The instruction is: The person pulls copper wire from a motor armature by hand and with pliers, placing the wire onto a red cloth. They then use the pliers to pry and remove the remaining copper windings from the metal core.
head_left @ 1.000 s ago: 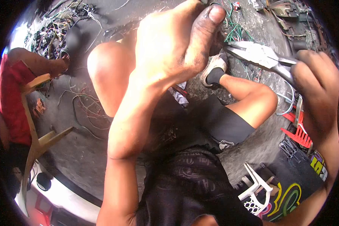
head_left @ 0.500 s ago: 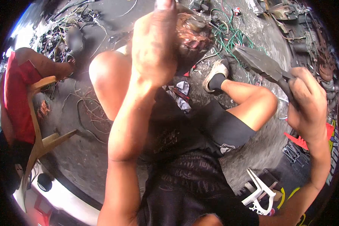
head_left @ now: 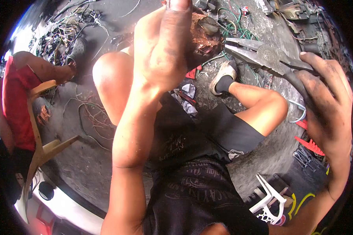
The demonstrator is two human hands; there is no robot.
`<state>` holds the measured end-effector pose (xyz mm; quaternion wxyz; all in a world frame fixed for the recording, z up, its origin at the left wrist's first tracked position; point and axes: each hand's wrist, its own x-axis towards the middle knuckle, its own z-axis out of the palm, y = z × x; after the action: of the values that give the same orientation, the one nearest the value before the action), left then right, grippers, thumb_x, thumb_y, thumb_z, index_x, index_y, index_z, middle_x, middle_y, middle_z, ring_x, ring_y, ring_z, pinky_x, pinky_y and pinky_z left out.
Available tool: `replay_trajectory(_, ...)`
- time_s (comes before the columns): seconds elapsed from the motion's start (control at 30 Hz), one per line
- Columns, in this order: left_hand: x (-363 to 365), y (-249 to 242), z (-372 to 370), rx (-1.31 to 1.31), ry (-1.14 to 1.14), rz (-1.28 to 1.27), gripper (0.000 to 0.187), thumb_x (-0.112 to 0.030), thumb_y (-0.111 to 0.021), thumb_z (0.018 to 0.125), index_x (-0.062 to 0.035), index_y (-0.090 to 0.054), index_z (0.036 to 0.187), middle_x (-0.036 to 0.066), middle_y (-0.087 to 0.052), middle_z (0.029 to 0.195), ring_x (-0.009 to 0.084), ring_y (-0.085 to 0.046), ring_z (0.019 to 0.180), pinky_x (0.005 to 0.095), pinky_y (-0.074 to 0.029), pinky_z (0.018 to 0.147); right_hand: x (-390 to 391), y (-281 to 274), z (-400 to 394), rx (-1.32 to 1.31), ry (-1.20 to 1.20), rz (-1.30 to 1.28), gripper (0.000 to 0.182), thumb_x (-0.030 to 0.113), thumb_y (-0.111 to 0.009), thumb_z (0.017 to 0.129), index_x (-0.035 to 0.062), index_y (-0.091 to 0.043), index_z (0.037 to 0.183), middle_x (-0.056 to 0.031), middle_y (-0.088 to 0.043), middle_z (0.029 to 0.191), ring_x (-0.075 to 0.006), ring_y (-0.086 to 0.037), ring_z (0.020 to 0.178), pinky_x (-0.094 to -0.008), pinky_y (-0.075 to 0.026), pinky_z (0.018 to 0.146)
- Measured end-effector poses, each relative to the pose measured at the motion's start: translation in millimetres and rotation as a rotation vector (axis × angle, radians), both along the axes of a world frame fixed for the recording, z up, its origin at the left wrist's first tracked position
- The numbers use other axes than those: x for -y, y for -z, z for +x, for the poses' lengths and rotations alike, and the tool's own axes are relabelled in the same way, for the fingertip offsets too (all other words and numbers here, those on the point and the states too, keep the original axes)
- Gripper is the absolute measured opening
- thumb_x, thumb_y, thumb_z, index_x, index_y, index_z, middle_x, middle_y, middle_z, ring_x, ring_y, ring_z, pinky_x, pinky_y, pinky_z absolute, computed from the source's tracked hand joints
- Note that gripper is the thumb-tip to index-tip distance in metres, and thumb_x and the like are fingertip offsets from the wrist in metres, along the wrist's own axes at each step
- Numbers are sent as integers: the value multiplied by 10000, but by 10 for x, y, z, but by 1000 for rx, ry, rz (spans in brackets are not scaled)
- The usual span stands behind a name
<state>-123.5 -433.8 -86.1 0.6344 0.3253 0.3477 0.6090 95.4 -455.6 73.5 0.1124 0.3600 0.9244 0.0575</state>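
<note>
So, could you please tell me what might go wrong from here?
The pliers in the right hand gape close to the coppery part; if they slip, they might nip the bare left hand. The part is held up in that hand, so a loosened grip could drop it towards the bare legs.

Left hand's [head_left: 159, 53] thumb [head_left: 175, 27] gets chopped by the top edge, and that hand covers part of the coppery chunk [head_left: 206, 35]. Right hand [head_left: 325, 86] mostly hides the pliers' [head_left: 266, 56] handles. Shirt lettering [head_left: 200, 192]'s mostly too fuzzy to read; bits in the upper-left wire pile [head_left: 53, 43] are too tiny to make out.
</note>
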Motion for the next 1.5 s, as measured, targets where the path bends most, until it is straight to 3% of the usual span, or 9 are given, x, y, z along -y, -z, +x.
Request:
replay_trajectory(0.23,-48,19,-93,58,-21,-39,544,-517,-479,960,-13,-597,793,75,-607,649,151,-565,500,273,-461,441,26,-106,-391,224,-52,117,333,-53,-643,673,-29,-642,1005,-191,-609,1159,-373,-595,977,-423,-469,837)
replay_trajectory(0.53,-28,188,-56,-596,-196,546,504,-436,-398,1015,-48,-545,729,14,-499,561,108,-415,465,272,-330,422,-121,-98,-296,187,-26,56,248,-66,-639,679,-45,-588,920,-215,-601,1071,-402,-594,901,-419,-479,773)
replay_trajectory(0.9,-3,86,-119,-99,-156,-23,595,-557,-551,905,31,-634,939,157,-673,861,221,-668,732,333,-563,671,-172,218,109,-191,-168,-47,435,-125,-623,602,-25,-491,1004,-251,-579,955,-429,-596,765,-431,-502,649)
replay_trajectory(0.97,-62,276,-163,525,-66,13,647,-564,-595,872,61,-622,1037,183,-676,930,249,-679,793,367,-572,728,-203,279,183,-230,-240,26,487,-119,-609,575,-4,-523,1040,-203,-548,867,-391,-558,697,-415,-474,569)
replay_trajectory(1.0,76,-196,42,-10,-432,-271,719,-570,-620,850,86,-579,1141,208,-672,986,265,-686,832,391,-578,758,-202,279,219,-221,-227,43,497,-125,-604,575,-3,-526,1051,-204,-554,871,-388,-563,699,-418,-479,571)
replay_trajectory(1.1,92,-288,30,83,-438,-341,753,-566,-625,848,92,-544,1205,214,-668,1023,265,-688,863,397,-580,776,-164,257,334,-256,-177,50,485,-109,-622,574,-12,-548,1043,-218,-590,927,-389,-600,760,-423,-508,635)
replay_trajectory(1.23,-61,-69,-242,155,-49,-236,677,-549,-607,869,67,-582,1149,191,-678,966,251,-690,808,374,-582,751,-171,-50,215,-10,-175,108,450,-156,-631,683,-14,-557,1103,-257,-618,1136,-396,-622,971,-442,-487,875)
replay_trajectory(1.37,-1,-224,24,-47,-293,-468,594,-515,-572,906,44,-598,1105,162,-676,879,237,-683,755,357,-583,721,-180,-224,33,-116,62,-35,484,-128,-600,741,5,-569,1206,-241,-495,1364,-365,-535,1174,-414,-406,1019)
replay_trajectory(1.5,-98,49,-226,395,322,-220,479,-445,-588,927,7,-608,1084,118,-667,852,202,-664,724,323,-556,637,-124,-362,-342,450,-96,160,487,-118,-581,763,13,-558,1232,-230,-468,1383,-350,-522,1189,-372,-428,1002)
